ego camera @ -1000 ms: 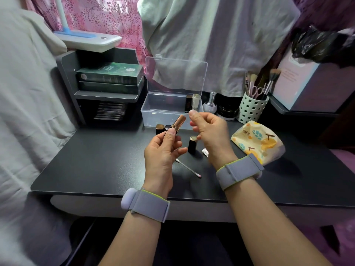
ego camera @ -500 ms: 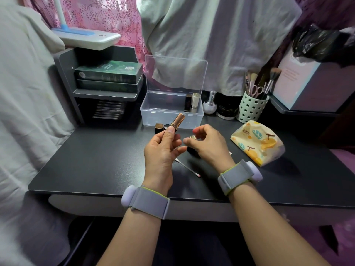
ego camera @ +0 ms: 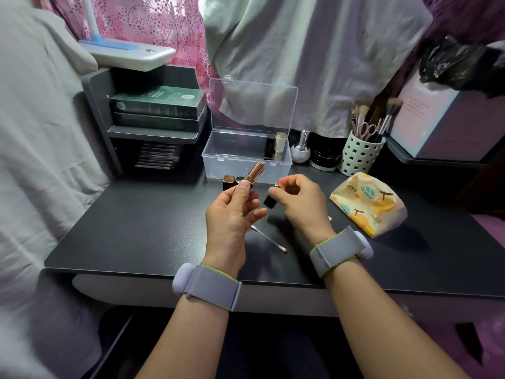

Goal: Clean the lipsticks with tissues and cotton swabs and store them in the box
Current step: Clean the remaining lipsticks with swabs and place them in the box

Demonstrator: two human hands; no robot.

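1. The left hand [ego camera: 232,212] holds the rose-gold lipstick [ego camera: 254,173] pinched between thumb and fingers, tilted toward 1 o'clock. It sits as it did a second ago, so this one is simply waiting.
2. Behind that hand at 11 o'clock, a dark square-sided lipstick [ego camera: 229,182] with a gold rim stands on the desk [ego camera: 142,228], with a round dark piece just beside it.
3. The change is on the right: a second ago the right hand [ego camera: 299,203] was raised by the box; half a second ago it had dropped to a tube standing on the desk. Now it has lifted that black lipstick [ego camera: 270,201] clear, thumb and forefinger pinching its gold-tipped upper end. My judgement: it is the next one to wipe, or a cap for the rose-gold base; I cannot tell which.
4. A cotton swab [ego camera: 269,239], thin white stick with a pink-stained tip, lies at 5 o'clock from the left hand, so some cleaning looks done.
5. The clear plastic box [ego camera: 246,165], rigid, lid hinged upright, sits at 12 o'clock from the hands. Two lipsticks [ego camera: 276,146] stand in its right end; the rest is free.
6. The tissue pack [ego camera: 369,203], soft crinkled printed plastic, lies at 3 o'clock from the right hand, near.
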